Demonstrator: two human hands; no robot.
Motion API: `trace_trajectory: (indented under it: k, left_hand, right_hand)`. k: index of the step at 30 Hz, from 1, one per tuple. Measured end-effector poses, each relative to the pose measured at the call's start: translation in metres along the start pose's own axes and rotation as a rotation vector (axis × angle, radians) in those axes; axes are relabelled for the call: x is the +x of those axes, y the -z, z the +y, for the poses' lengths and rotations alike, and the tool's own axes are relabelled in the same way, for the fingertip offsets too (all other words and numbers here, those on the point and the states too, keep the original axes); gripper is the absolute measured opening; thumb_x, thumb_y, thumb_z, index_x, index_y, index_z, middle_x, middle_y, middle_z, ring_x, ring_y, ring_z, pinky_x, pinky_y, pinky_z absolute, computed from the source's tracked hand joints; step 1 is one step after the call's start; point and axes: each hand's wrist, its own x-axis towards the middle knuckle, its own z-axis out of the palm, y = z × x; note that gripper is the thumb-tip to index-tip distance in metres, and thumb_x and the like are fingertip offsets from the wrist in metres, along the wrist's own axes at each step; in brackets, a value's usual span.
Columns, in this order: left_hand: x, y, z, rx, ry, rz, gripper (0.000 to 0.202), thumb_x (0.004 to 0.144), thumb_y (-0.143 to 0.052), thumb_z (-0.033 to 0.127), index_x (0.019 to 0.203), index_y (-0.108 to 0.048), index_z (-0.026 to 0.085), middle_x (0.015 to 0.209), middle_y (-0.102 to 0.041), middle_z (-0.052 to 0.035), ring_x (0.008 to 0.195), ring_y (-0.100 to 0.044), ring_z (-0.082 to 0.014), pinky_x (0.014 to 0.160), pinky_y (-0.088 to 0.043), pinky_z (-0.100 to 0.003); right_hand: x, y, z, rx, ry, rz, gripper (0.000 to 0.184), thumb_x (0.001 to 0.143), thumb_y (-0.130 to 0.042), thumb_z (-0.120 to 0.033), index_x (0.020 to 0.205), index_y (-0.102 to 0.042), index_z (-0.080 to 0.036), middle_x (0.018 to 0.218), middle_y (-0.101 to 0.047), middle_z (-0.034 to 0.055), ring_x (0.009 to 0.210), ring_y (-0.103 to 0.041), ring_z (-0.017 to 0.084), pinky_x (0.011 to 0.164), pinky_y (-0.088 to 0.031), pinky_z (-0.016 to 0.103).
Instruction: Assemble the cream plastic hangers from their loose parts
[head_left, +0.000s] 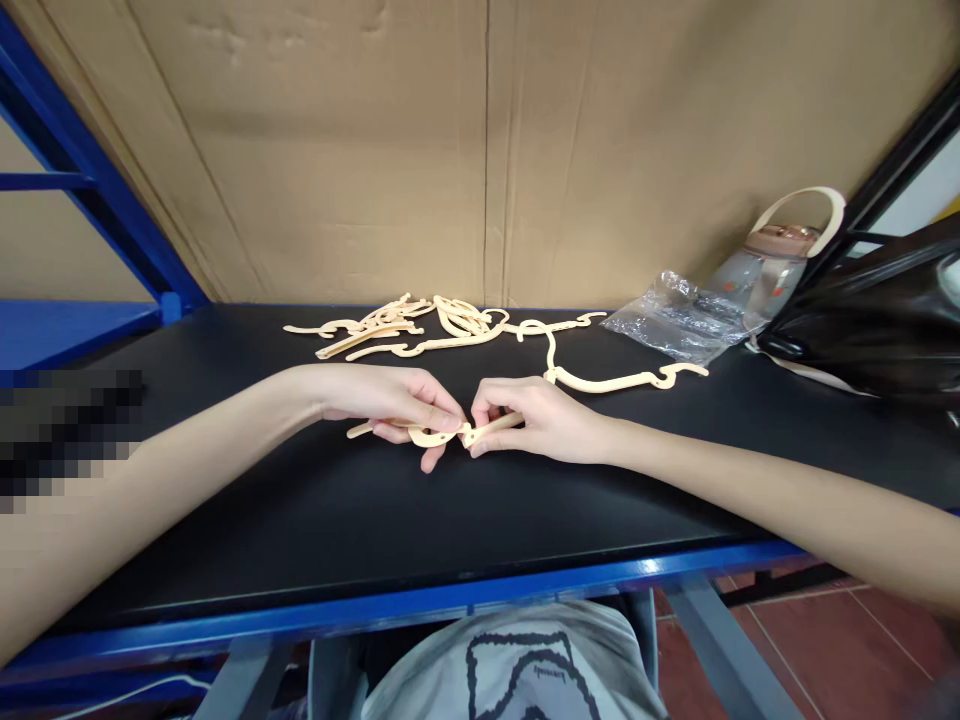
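My left hand (394, 400) and my right hand (534, 415) meet at the middle of a black table top (315, 510). Both pinch cream-coloured plastic hanger pieces (442, 435). The left fingers grip a curved piece with a hook end, and the right fingers grip a straight bar that meets it. Just past my right hand, one assembled cream hanger (607, 378) lies flat. A loose pile of more cream hanger parts (420, 325) sits further back near the cardboard wall.
A crumpled clear plastic bag (679, 318) lies at the back right, beside a water bottle with a cream handle (780, 245) and a black bag (870, 310). Brown cardboard (480, 140) backs the table. A blue metal rack frame (90, 190) stands at left.
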Motion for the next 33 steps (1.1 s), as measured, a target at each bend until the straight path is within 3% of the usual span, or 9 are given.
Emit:
trace_trajectory:
  k: [13, 20, 26, 33]
  left_hand:
    - [0.0032, 0.0020, -0.0057, -0.028, -0.026, 0.000, 0.027, 0.087, -0.058, 0.039, 0.077, -0.067, 0.016, 0.064, -0.066, -0.0035, 0.040, -0.046, -0.0059, 0.029, -0.025, -0.012]
    - [0.0030, 0.0033, -0.0073, -0.009, -0.001, -0.039, 0.028, 0.084, -0.063, 0.038, 0.103, -0.069, 0.019, 0.069, -0.069, -0.0034, 0.044, -0.055, -0.0077, 0.031, -0.031, -0.011]
    - [0.0022, 0.0042, -0.0095, -0.019, -0.027, -0.033, 0.026, 0.086, -0.060, 0.041, 0.094, -0.070, 0.019, 0.067, -0.066, -0.0023, 0.047, -0.053, -0.0064, 0.034, -0.033, -0.010]
    - [-0.0004, 0.0072, -0.0093, -0.048, -0.038, -0.040, 0.027, 0.084, -0.063, 0.039, 0.103, -0.070, 0.019, 0.067, -0.062, -0.0011, 0.056, -0.058, -0.0092, 0.041, -0.042, -0.011]
  right_hand:
    - [0.0000, 0.0008, -0.0011, 0.036, 0.021, -0.034, 0.022, 0.080, -0.069, -0.033, 0.078, -0.054, -0.018, 0.076, -0.056, -0.0027, 0.069, -0.054, 0.010, 0.064, -0.042, 0.022]
    - [0.0008, 0.0008, 0.0000, 0.047, 0.010, -0.029, 0.023, 0.079, -0.070, -0.032, 0.076, -0.054, -0.017, 0.071, -0.053, -0.0047, 0.064, -0.050, 0.008, 0.060, -0.037, 0.020]
    - [0.0013, 0.0016, -0.0001, 0.115, -0.036, -0.038, 0.025, 0.080, -0.068, -0.037, 0.078, -0.054, -0.017, 0.072, -0.054, -0.0039, 0.065, -0.051, 0.009, 0.060, -0.039, 0.021]
    - [0.0007, 0.0027, -0.0004, 0.177, -0.038, -0.065, 0.023, 0.081, -0.067, -0.036, 0.079, -0.053, -0.017, 0.071, -0.057, -0.0050, 0.065, -0.052, 0.008, 0.060, -0.039, 0.019]
